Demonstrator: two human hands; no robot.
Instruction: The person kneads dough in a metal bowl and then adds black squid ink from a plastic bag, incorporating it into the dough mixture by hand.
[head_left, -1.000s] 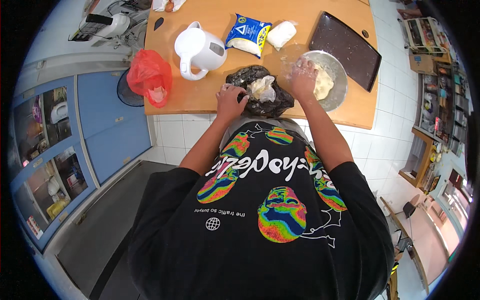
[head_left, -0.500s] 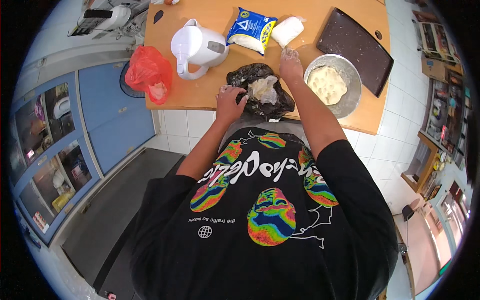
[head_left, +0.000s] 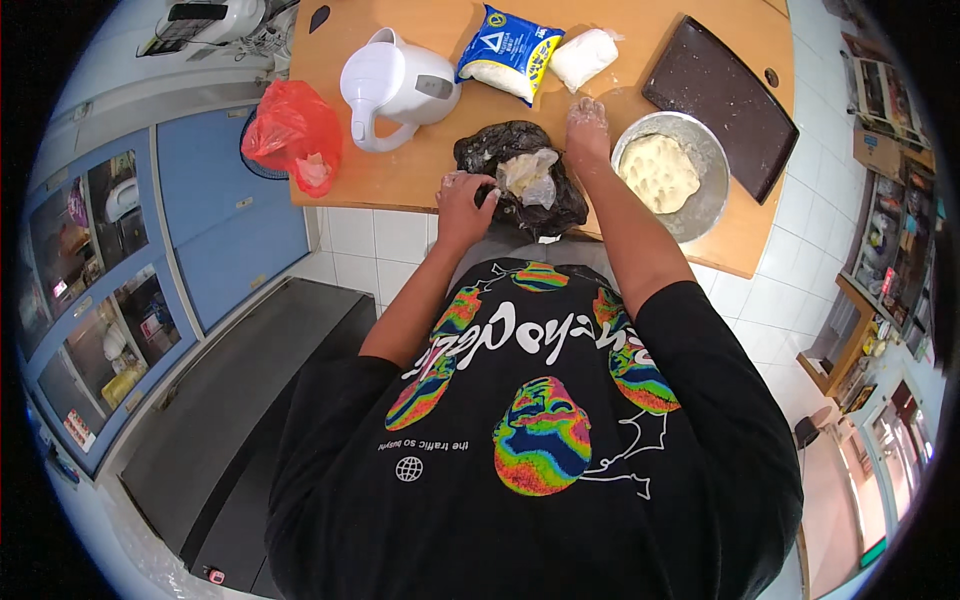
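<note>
- Pale tiles (head_left: 770, 290) run past the table's right side, and we see a blue cupboard (head_left: 235, 220) along the left.
- Our wooden table (head_left: 385, 180) has its near edge just in front of the body; most of its things stand back from that edge.
- One dark tray (head_left: 720, 110) lies aslant, close to the right edge.
- Just nearer us than the tray sits a metal bowl (head_left: 715, 170), near the table's front right corner.
- Close to the front edge, we have a crumpled black plastic bag (head_left: 500, 145) with pale film on it.
- Farther back stands a white kettle (head_left: 395, 85); a red bag (head_left: 290, 130) sits at the left edge.
- Beyond the black bag lies a blue packet (head_left: 508, 55).
- We find the dough (head_left: 660, 175) in the bowl, flattened and dimpled (a margin of metal shows to its right).
- Beside the blue packet is a small white packet (head_left: 583, 60).
- Our right hand (head_left: 587, 132), flour on its fingers, is between black bag and bowl, fingers bent; we cannot tell whether it holds anything.
- Our left hand (head_left: 465, 205) touches the black bag's left side, fingers curled, thumb slightly apart; we cannot tell how firmly it grips.
</note>
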